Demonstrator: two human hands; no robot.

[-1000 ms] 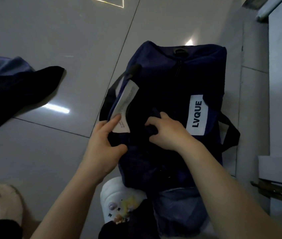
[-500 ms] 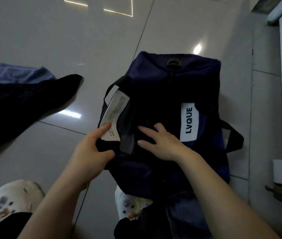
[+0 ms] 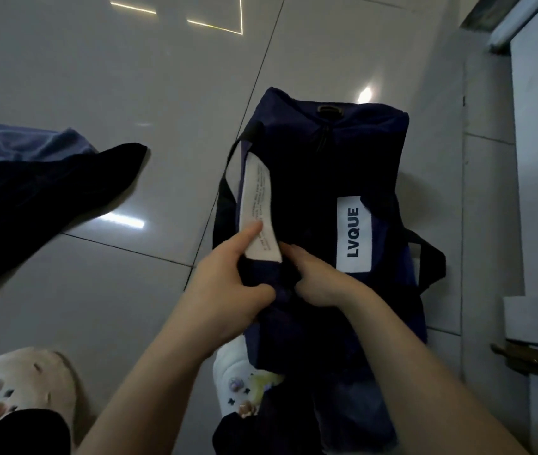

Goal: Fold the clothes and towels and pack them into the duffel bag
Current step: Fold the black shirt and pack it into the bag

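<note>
Glossy grey tile floor [image 3: 129, 77] carries navy fabric duffel bag [image 3: 343, 152]; left hand [image 3: 228, 284] and right hand [image 3: 320, 280] fingers grip its dark fabric, white printed label [image 3: 257, 208] just above left fingers.

Glossy grey tiled floor [image 3: 97, 77], navy duffel bag [image 3: 369, 152] laid on it, dark clothes [image 3: 31, 185] heaped at left, two pale clogs [image 3: 21, 382] nearby

The duffel bag [image 3: 326, 178] lies on the floor [image 3: 129, 77] and runs from under the two hands away beyond them. The left hand [image 3: 228, 284] and right hand [image 3: 320, 280] sit side by side on its near part. A paper tag [image 3: 259, 208] lies on the bag just beyond the left hand, whose fingertip touches it. A label [image 3: 353, 237] sits just right of the right hand. Loose clothes [image 3: 31, 192] lie well left of the hands. Two slippers, one [image 3: 14, 389] near left and one [image 3: 241, 385] below the hands.
</note>
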